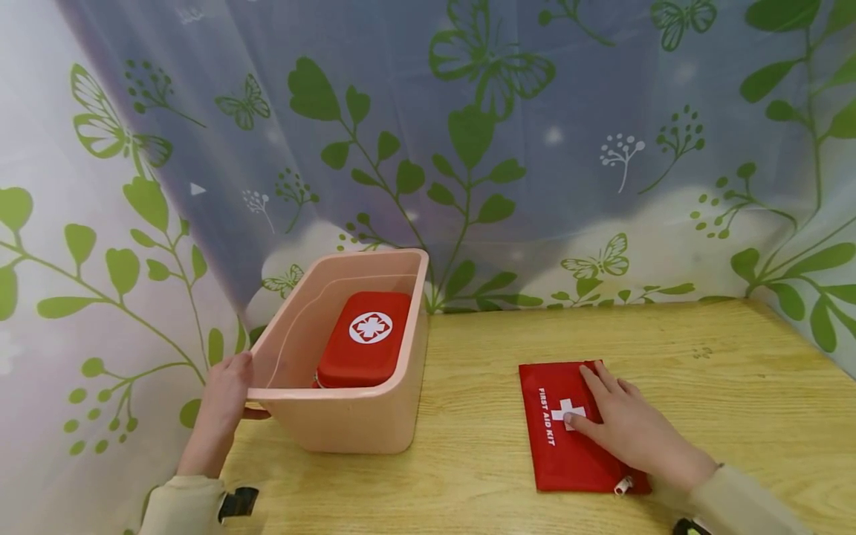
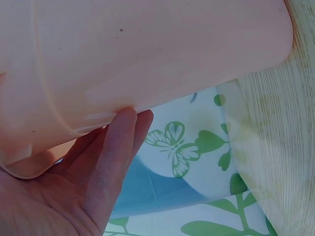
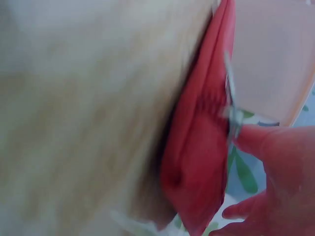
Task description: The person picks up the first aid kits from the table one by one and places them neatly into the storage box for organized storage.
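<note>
A pink plastic tub [image 1: 361,423] stands on the left part of the table, and a red hard-looking case [image 1: 364,364] with a white cross in a circle lies tilted inside it. My left hand [image 1: 227,386] grips the tub's rim at its near left corner; in the left wrist view its fingers [image 2: 118,142] press against the tub's outer wall [image 2: 162,54]. On the right lies a flat red zip pouch [image 1: 551,464] lettered FIRST AID KIT, with a white cross. My right hand [image 1: 635,431] rests on top of this pouch, fingers extended towards its far edge and thumb over the cross.
The wooden table [image 1: 478,446] runs between tub and pouch. Behind it hangs a curtain [image 1: 555,200] printed with leaves and butterflies, and similar printed cloth [image 1: 87,312] borders the left side. A zipper pull [image 1: 623,485] shows at the pouch's near edge.
</note>
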A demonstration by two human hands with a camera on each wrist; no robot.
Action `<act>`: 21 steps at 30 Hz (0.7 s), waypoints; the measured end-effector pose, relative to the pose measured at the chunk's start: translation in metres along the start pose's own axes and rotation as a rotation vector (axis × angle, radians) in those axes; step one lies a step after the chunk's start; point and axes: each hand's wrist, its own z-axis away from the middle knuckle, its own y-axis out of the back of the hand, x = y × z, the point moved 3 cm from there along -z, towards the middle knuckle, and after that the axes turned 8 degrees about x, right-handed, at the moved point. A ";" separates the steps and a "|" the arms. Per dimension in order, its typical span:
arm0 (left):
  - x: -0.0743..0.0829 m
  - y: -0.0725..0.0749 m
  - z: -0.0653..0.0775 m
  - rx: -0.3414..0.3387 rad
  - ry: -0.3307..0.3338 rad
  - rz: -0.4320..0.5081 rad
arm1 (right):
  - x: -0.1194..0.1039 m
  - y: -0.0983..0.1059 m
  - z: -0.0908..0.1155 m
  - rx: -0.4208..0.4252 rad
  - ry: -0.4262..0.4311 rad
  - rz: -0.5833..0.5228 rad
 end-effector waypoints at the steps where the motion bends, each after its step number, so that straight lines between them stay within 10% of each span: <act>1: 0.000 0.000 0.000 -0.003 0.000 0.001 | 0.002 0.001 -0.001 -0.007 -0.025 0.002; 12: -0.001 0.000 0.000 -0.008 0.002 -0.002 | 0.010 0.004 -0.006 -0.041 -0.092 0.056; 21: 0.000 0.000 0.000 -0.006 0.002 -0.001 | 0.009 0.004 -0.013 -0.066 -0.107 -0.103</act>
